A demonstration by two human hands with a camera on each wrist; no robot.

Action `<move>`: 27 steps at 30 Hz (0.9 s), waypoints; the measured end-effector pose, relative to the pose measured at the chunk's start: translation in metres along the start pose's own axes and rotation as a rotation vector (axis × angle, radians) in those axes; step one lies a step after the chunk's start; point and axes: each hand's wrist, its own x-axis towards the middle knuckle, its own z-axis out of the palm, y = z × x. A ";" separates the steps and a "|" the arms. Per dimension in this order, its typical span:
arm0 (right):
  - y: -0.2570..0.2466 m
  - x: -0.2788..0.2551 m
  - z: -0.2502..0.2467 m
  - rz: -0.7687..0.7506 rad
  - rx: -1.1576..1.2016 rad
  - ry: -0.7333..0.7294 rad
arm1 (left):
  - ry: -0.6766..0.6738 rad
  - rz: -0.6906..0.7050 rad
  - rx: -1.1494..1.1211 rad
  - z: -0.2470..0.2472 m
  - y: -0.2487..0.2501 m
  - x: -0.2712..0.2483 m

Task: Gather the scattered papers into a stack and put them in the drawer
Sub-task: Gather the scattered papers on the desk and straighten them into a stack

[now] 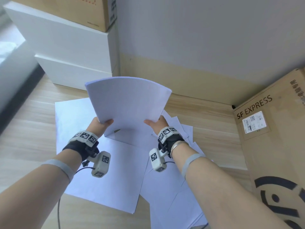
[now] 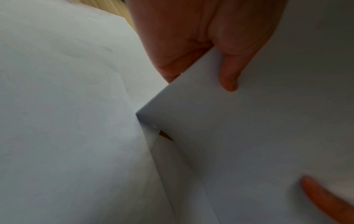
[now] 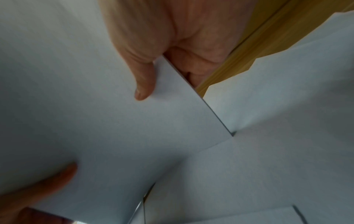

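Note:
A stack of white papers (image 1: 127,100) stands upright on its bottom edge, bowed at the top, above the sheets on the wooden floor. My left hand (image 1: 103,123) pinches its left edge, thumb in front. My right hand (image 1: 154,123) pinches the right edge the same way. In the left wrist view my left hand (image 2: 199,63) clamps the stack (image 2: 258,136) between thumb and fingers. In the right wrist view my right hand (image 3: 164,68) does the same on the stack (image 3: 114,128). Several loose white sheets (image 1: 105,179) lie spread under and around the stack. No drawer is visible.
White boxes (image 1: 66,47) with a brown carton (image 1: 82,12) on top stand at the back left. A large SF Express cardboard box (image 1: 272,146) stands on the right. A grey wall (image 1: 206,38) closes the back. More loose sheets (image 1: 175,204) lie toward the lower right.

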 end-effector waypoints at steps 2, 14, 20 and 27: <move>-0.002 0.004 -0.001 -0.032 0.005 0.029 | 0.016 0.020 0.069 0.003 0.006 0.004; -0.016 0.007 0.012 -0.113 -0.126 -0.079 | 0.000 -0.019 -0.089 -0.024 0.009 -0.016; -0.016 0.001 0.042 -0.121 -0.304 -0.192 | 0.048 -0.121 -0.160 -0.047 -0.027 -0.028; 0.005 -0.006 0.086 -0.119 -0.410 -0.262 | 0.118 -0.251 -0.239 -0.100 -0.069 -0.047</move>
